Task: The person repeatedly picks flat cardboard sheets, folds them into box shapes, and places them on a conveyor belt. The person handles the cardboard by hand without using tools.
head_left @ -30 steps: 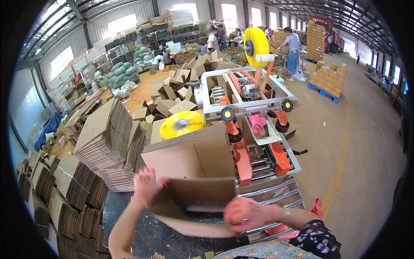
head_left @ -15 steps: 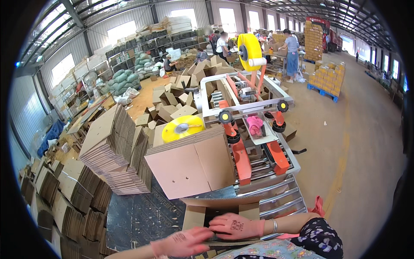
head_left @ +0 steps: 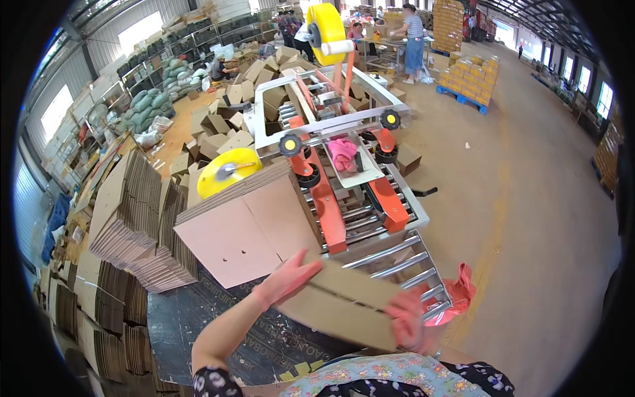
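Nearest to me, my patterned sleeves enter from the lower edge. My hands are apart, one at each end of a cardboard box (head_left: 340, 306) held between them just in front of my chest. My left hand (head_left: 288, 278) lies open, fingers extended, flat against the box's left upper edge. My right hand (head_left: 405, 319) is against the box's right end; it is blurred, so I cannot tell how firmly its fingers close on the cardboard. The box sits tilted, left end higher, above a dark mat (head_left: 198, 331) and at the near end of the roller conveyor (head_left: 397, 264). Just right of the rollers, a red bag (head_left: 456, 294) lies on the concrete floor. Beyond my left hand, a stack of flat cartons (head_left: 245, 225) leans beside the machine, with further bundles of flattened cardboard (head_left: 132, 212) to the left. Farther on stands the carton sealing machine (head_left: 344, 152) with orange side belts, a pink cloth (head_left: 344, 153) on it, a yellow tape roll (head_left: 228, 171) at its left and another yellow tape roll (head_left: 325, 25) on top. Far off, people work beside stacked boxes on a pallet (head_left: 466, 79).
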Demonstrator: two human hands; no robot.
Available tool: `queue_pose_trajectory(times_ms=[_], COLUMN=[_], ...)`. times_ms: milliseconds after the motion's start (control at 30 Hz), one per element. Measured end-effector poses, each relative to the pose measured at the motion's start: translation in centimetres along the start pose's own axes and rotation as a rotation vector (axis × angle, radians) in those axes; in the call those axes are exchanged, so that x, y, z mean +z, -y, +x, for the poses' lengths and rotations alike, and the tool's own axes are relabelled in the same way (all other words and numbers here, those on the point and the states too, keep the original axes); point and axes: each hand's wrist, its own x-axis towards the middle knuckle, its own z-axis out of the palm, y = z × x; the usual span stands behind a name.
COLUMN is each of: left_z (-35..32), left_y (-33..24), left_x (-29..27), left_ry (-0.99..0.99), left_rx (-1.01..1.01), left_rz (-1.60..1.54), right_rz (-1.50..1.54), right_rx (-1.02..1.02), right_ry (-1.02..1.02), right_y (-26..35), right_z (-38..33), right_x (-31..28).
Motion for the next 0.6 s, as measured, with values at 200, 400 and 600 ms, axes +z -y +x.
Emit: queue_pose_trajectory(times_ms=[200,400,600], left_z=[16.8,15.8,7.4], left_y=[-9.6,-7.0,10.8], left_x=[9.4,8.8,-4.1], left_ry=[-0.146,-0.493,-0.380], left_rx=[0.569,1.144,0.415], left_rz=[0.380,0.747,0.752], right_rz=[-0.368,-0.385,0.017], right_rx=[0.103,-0.014,-0.534], right_ry=[-0.485,-0.576,-0.035], right_y=[-6.2,-16.0,-3.0], right_z=[-1.2,8.8,23.2], right_x=[-1.1,10.8,21.1])
